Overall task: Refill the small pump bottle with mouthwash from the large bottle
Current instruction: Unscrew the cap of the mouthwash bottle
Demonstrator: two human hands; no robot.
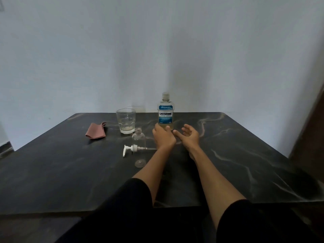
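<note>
Step in hand, as judged from the layout: reaching for the supply, with the pour not yet begun. Your left hand (163, 135) sits at the foot of the large bottle (165, 111), fingers curled toward its lower front; whether they touch the plastic cannot be told from this angle. Your right hand (188, 135) is just beside it, palm turned up and fingers spread loose, holding nothing. The large bottle stands upright near the far edge of the dark marbled table (245, 155), cap (165, 96) seated on the neck, blue label facing you, pale yellowish liquid showing only below the label, so the fill level appears low. The small pump bottle (138, 137) is clear, upright and seemingly empty, neck open, standing left of your left hand and in front of the glass tumbler (125, 122). Its white pump head (131, 149) lies on its side on the table with the dip tube pointing toward your left wrist. A small clear piece (140, 163), possibly an overcap, sits nearer you. A folded pink cloth (96, 131) lies to the far left. The next move calls for a firm one-handed hold on the large bottle's body while the other hand unscrews the cap, then a slow tilt over a narrow neck; expect spill risk there.
</note>
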